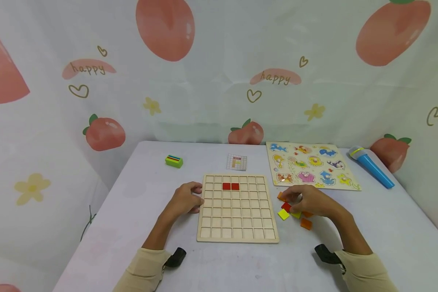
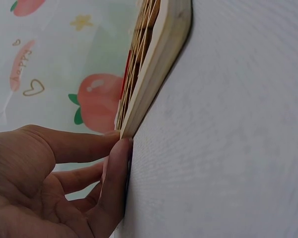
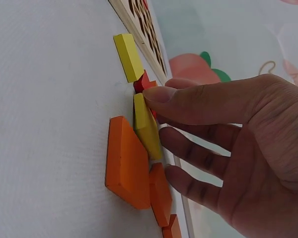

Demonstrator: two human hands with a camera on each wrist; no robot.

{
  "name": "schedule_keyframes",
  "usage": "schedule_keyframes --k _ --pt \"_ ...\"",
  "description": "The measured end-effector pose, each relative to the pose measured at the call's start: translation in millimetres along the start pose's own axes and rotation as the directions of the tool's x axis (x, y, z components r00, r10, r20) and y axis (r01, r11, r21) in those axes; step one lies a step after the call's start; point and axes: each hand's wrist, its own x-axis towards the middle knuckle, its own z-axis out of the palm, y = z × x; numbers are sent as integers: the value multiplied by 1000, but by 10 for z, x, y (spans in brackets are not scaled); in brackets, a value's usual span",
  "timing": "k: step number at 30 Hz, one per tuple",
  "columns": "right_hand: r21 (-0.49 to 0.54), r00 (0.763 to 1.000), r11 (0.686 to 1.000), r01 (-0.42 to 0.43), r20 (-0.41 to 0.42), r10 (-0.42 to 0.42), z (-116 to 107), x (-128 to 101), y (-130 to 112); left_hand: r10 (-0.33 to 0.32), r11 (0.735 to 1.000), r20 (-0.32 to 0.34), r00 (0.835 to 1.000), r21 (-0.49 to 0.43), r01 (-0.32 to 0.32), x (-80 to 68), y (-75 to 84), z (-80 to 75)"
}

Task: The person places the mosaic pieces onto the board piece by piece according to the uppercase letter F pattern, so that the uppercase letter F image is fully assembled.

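My left hand [image 1: 184,199] is at the left edge of a wooden grid board [image 1: 237,237]. In the left wrist view, thumb and finger pinch the board's rim [image 2: 148,74]. Two red square tiles [image 1: 230,186] lie side by side in its second row. My right hand [image 1: 310,200] reaches over loose tiles right of the board, fingers apart. Its thumb [image 3: 161,94] is right at a red tile [image 3: 141,82] and a yellow tile [image 3: 146,126]. Another yellow tile [image 1: 283,214] and several orange tiles [image 1: 306,224] lie around; the hand partly hides some.
A small gridded pattern card [image 1: 236,162] lies behind the board. Back left is a green block with coloured stripes [image 1: 174,161]. An animal peg puzzle [image 1: 314,164] occupies the back right, with a blue toy microphone [image 1: 373,168] beside it. A printed cloth hangs behind the table.
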Motion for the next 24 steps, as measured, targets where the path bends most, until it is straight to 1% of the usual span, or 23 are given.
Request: schedule_keyframes --k 4,11,17,24 --pt "-15 1000 1000 17 -11 -18 3 12 9 5 1000 3 1000 -2 -5 -2 5 -6" --pt "-9 999 999 48 -10 -48 27 47 17 9 1000 4 1000 -6 -9 0 6 -6" --pt "-10 999 999 38 -10 -38 57 69 -11 10 1000 -1 1000 -7 -10 8 1 -2" --pt "-13 1000 1000 21 -12 -21 35 11 -17 5 1000 -3 1000 1 -5 -7 7 5"
